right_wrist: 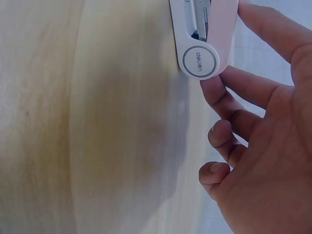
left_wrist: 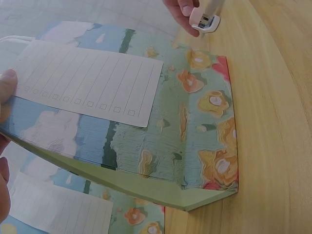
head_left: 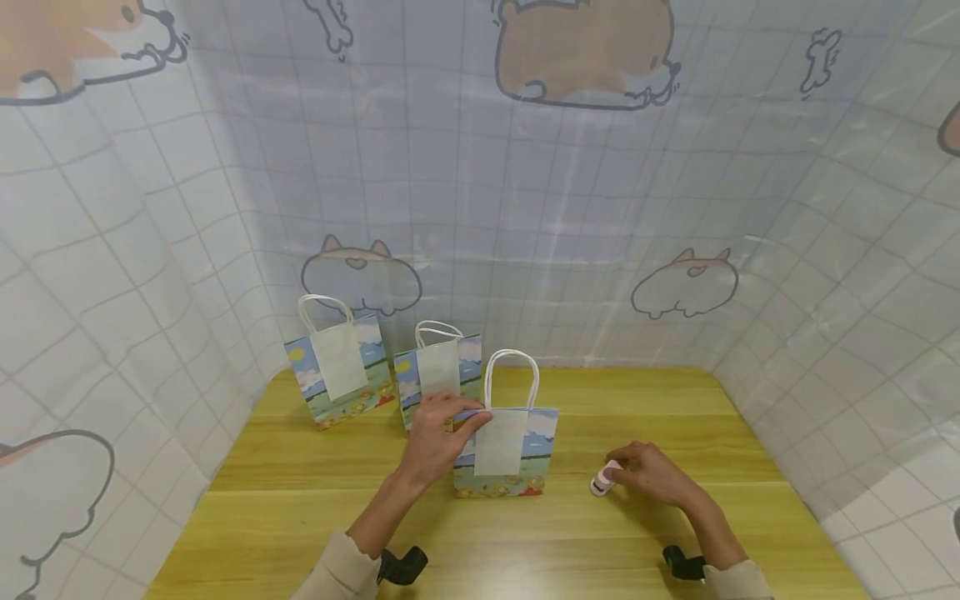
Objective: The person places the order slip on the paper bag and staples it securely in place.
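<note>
My left hand (head_left: 437, 437) pinches the upper left edge of the nearest paper gift bag (head_left: 540, 454), thumb in front. This bag stands upright, has white handles, and is printed with sky, grass and flowers. A white paper slip (left_wrist: 92, 80) with ruled lines and small boxes lies against its front. To the right of the bag, my right hand (head_left: 652, 475) holds a small pink and white stapler (right_wrist: 200, 61) between thumb and fingers, low over the table. Its other fingers are bent. Whether the stapler touches the table I cannot tell.
Two similar bags stand behind to the left: a middle bag (head_left: 408, 383) close behind the left hand, and a far-left bag (head_left: 375, 358), tilted. All are on a wood-grain table (head_left: 637, 400). A patterned curtain (head_left: 558, 208) encloses the back and sides.
</note>
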Action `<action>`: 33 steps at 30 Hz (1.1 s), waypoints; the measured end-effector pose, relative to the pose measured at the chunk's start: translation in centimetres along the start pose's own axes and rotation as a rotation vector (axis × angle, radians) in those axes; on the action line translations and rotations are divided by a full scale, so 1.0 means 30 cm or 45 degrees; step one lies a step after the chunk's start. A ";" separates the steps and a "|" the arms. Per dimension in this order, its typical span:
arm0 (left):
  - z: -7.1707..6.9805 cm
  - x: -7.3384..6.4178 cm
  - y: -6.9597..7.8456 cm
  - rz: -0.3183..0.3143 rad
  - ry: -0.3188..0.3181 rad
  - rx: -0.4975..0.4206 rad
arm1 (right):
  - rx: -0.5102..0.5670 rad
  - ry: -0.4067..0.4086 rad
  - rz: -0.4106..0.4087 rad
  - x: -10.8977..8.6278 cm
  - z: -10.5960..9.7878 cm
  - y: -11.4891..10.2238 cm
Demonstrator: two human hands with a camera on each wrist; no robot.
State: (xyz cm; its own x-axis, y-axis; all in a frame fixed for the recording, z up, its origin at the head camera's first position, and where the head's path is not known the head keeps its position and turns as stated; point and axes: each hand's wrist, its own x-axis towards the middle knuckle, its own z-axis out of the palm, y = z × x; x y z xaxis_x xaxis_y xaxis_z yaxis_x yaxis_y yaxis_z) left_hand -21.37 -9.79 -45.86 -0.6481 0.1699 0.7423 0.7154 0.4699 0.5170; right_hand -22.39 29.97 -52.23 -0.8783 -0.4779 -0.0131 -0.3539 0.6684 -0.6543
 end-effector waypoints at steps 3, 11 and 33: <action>0.000 0.000 0.000 -0.006 -0.003 -0.001 | -0.006 -0.011 0.019 -0.001 0.001 0.001; 0.000 0.001 0.000 -0.009 -0.001 -0.004 | -0.021 -0.002 0.078 -0.016 0.002 -0.005; 0.005 -0.002 -0.007 0.023 0.015 -0.004 | 0.251 -0.062 0.210 0.000 0.008 -0.035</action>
State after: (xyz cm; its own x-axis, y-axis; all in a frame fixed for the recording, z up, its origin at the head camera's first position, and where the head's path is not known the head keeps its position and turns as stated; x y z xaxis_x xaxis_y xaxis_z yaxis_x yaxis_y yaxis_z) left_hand -21.50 -9.78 -46.06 -0.6319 0.1685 0.7565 0.7279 0.4644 0.5045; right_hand -21.95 29.13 -51.74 -0.9007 -0.4019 -0.1649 -0.1336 0.6175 -0.7751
